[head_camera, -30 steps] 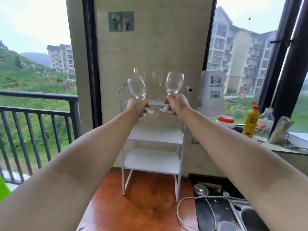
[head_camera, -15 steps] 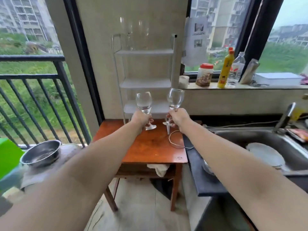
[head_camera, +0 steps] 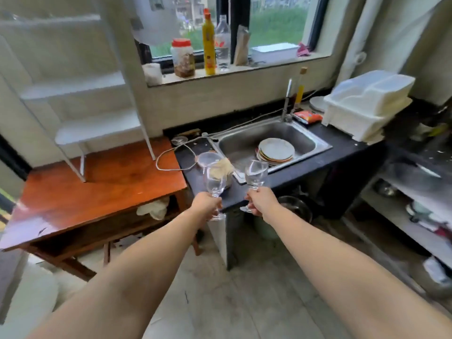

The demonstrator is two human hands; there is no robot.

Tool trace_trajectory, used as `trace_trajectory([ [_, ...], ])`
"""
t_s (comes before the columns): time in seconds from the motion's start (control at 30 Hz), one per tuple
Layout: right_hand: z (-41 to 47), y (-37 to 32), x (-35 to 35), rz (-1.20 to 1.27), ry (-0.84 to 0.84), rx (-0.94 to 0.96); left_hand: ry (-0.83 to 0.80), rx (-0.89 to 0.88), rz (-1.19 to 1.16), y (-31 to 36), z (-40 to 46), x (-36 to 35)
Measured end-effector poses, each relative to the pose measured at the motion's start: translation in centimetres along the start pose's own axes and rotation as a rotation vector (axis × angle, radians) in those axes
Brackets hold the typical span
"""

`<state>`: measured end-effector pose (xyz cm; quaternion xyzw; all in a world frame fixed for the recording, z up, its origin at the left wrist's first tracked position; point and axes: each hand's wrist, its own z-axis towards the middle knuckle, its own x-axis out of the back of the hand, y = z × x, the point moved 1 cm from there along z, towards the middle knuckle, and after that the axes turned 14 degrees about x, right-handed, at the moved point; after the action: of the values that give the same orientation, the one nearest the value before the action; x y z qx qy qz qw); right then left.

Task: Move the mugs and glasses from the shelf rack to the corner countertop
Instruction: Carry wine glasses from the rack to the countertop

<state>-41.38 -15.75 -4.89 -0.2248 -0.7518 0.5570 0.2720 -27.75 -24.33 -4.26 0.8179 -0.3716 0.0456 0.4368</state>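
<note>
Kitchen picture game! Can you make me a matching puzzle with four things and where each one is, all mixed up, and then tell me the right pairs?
Things:
1. stack of plates
2. yellow bottle
3. white shelf rack
4. wine glass

Places:
A. standing on the wooden table
B. in the grip of the right hand
C. in the sink
D. on the window sill

Pairs: 1-C, 2-D, 3-A, 4-B

Glasses (head_camera: pixel 216 184) were clear and shiny, table (head_camera: pixel 97 189) was glossy reddish wood, sink (head_camera: pixel 247 145) brushed metal, countertop (head_camera: pixel 342 145) matt black, rack (head_camera: pixel 80 89) matt white.
</note>
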Motion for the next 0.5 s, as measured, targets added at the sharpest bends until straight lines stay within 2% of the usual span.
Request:
trace_trajectory([
  [0.17,-2.3,4.9,14.3,0.085,0.193,-0.084,-0.178,-0.022,0.109,3.0,-3.1,-14.5],
  [0.37,-6.5,9.5,32.3,0.004,0.415,-0.14,-0.364,-0.089,0.254,6.1,-7.7,-32.2],
  [0.5,-9.3,12.2,40.5,0.033,0.561,-0.222,-0.489,-0.127,0.355,7.6,-10.4,-41.2],
])
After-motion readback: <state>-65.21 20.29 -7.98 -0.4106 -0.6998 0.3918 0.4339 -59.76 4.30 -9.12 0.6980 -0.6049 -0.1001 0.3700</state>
